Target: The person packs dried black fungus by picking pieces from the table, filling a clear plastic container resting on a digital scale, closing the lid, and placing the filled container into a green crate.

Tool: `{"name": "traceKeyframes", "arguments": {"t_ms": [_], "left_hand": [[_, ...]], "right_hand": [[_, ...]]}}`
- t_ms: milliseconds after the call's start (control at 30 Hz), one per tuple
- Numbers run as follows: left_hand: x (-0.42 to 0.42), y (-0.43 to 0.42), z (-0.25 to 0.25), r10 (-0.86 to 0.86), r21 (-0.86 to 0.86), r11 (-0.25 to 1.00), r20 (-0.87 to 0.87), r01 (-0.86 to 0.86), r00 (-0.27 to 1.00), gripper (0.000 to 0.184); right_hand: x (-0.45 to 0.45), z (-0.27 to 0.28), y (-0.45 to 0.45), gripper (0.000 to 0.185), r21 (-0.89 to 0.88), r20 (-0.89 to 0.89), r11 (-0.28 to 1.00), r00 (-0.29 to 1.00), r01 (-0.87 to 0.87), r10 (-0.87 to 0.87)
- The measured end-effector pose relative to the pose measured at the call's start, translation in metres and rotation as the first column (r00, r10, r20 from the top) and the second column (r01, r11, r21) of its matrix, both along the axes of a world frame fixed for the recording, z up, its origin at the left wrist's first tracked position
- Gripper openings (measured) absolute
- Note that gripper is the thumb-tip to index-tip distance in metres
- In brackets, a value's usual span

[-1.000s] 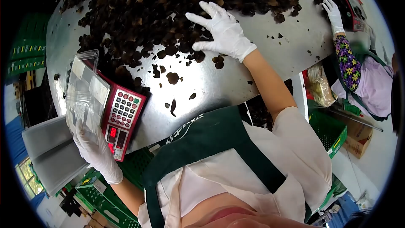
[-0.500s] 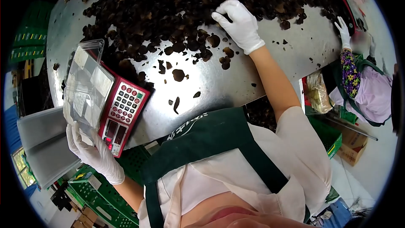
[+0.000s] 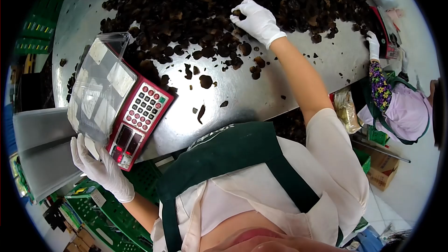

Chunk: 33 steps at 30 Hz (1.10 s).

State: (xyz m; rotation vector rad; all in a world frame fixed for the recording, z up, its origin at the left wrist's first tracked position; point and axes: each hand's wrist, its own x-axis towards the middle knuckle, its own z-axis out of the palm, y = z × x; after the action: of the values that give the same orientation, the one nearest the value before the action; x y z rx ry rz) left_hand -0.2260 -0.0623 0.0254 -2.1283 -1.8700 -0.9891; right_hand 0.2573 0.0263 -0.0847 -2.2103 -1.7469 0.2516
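Observation:
My right hand (image 3: 256, 22), in a white glove, is over the near edge of a large heap of dark brown wood ear mushrooms (image 3: 186, 14). Its fingers curl around a dark wood ear piece (image 3: 240, 15). At the lower left, my left hand (image 3: 103, 172), also gloved, has fingers and thumb at the near end of a clear plastic clamshell container (image 3: 95, 93) and seems to hold its edge. The container rests on a red digital scale (image 3: 140, 112) with lit red digits, too small to read. White patches show through its clear plastic.
Loose wood ear pieces (image 3: 206, 81) lie on the steel table (image 3: 172, 126). Green crates (image 3: 109, 214) stand below its left edge. To the right, a co-worker's gloved hand (image 3: 373, 45) is beside another red scale (image 3: 385, 35). A cardboard box (image 3: 382, 170) sits on the floor.
My right hand's fingers have closed on a dark piece, where a gap showed before. My left hand stays at the container. The co-worker's hand has lowered, and the view has shifted slightly.

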Motion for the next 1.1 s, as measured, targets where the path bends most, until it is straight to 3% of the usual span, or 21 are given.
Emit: {"name": "traceKeyframes", "arguments": {"t_ms": [100,133,167,233,267,300,367,400,467,500,633,700,833,867,900,967,1000,1033,1100], "left_hand": [[-0.024,0.011,-0.004,0.037,0.053,0.998,-0.026,-0.035,0.999,0.043],[-0.035,0.012,-0.002,0.066,0.028,0.998,-0.057,-0.065,0.996,0.042],[-0.044,0.016,0.001,0.072,0.034,0.997,-0.052,-0.070,0.996,0.042],[-0.061,0.023,0.002,-0.011,0.061,0.998,-0.331,0.033,0.944,0.044],[-0.068,0.030,-0.005,-0.008,0.045,0.999,-0.354,0.025,0.935,0.045],[-0.074,0.031,-0.011,-0.002,0.048,0.999,-0.347,0.020,0.938,0.045],[-0.085,0.033,-0.025,-0.077,-0.045,0.997,-0.426,0.064,0.901,0.042],[-0.086,0.033,-0.029,-0.077,-0.071,0.996,-0.359,0.054,0.930,0.037],[-0.085,0.031,-0.032,-0.096,-0.027,0.995,-0.357,0.093,0.929,0.037],[-0.079,0.029,-0.032,-0.120,0.010,0.991,-0.361,0.132,0.925,0.037],[-0.046,0.019,-0.025,-0.174,0.017,0.983,-0.259,0.185,0.950,0.032],[-0.034,0.019,-0.021,-0.205,0.046,0.974,-0.250,0.223,0.946,0.030],[-0.023,0.020,-0.023,-0.236,0.116,0.957,-0.227,0.266,0.945,0.033],[-0.020,0.020,-0.024,-0.244,0.121,0.955,-0.199,0.271,0.949,0.033],[-0.017,0.020,-0.024,-0.250,0.125,0.954,-0.173,0.273,0.953,0.033],[-0.013,0.020,-0.025,-0.253,0.108,0.957,-0.143,0.269,0.957,0.033],[-0.013,0.019,-0.027,-0.247,0.061,0.965,-0.126,0.256,0.961,0.034],[-0.013,0.020,-0.029,-0.252,0.043,0.965,-0.097,0.257,0.963,0.036],[-0.011,0.022,-0.032,-0.260,0.044,0.964,-0.076,0.263,0.963,0.034]], "right_hand": [[0.014,0.006,0.008,0.040,0.084,-0.246,0.991,0.966,0.104,-0.080],[0.018,0.013,0.008,0.046,0.068,-0.409,0.989,0.908,0.130,-0.091],[0.022,0.021,0.006,0.044,0.055,-0.437,0.985,0.891,0.163,-0.122],[0.029,0.032,0.003,0.042,0.069,-0.795,0.987,0.605,0.143,-0.032],[0.031,0.039,0.000,0.034,0.017,-0.865,0.984,0.496,0.175,-0.073],[0.028,0.047,-0.004,0.030,-0.074,-0.991,0.988,0.102,0.135,-0.088],[0.025,0.041,-0.006,0.028,0.053,-0.969,0.995,-0.237,0.081,0.071],[0.022,0.037,-0.003,0.028,0.059,-0.970,0.995,-0.232,0.077,0.075],[0.010,0.031,0.007,0.026,0.112,-0.880,0.993,-0.459,0.040,0.118],[0.000,0.034,0.010,0.026,0.145,-0.853,0.989,-0.508,-0.008,0.120],[-0.059,0.053,0.020,0.028,0.148,-0.848,0.989,-0.518,-0.027,0.113],[-0.086,0.058,0.034,0.027,0.172,-0.765,0.969,-0.643,-0.175,0.020],[-0.145,0.078,0.050,0.030,0.216,-0.821,0.940,-0.569,-0.263,0.030],[-0.156,0.084,0.058,0.029,0.303,-0.791,0.879,-0.611,-0.369,0.016],[-0.171,0.088,0.060,0.032,0.242,-0.825,0.907,-0.565,-0.346,0.005],[-0.193,0.096,0.076,0.036,0.268,-0.928,0.824,-0.365,-0.499,0.080],[-0.213,0.119,0.067,0.039,0.257,-0.961,0.828,-0.225,-0.498,0.163],[-0.233,0.139,0.058,0.040,0.322,-0.942,0.811,-0.249,-0.488,0.224],[-0.264,0.138,0.075,0.038,0.230,-0.967,0.726,-0.067,-0.649,0.246]]}}
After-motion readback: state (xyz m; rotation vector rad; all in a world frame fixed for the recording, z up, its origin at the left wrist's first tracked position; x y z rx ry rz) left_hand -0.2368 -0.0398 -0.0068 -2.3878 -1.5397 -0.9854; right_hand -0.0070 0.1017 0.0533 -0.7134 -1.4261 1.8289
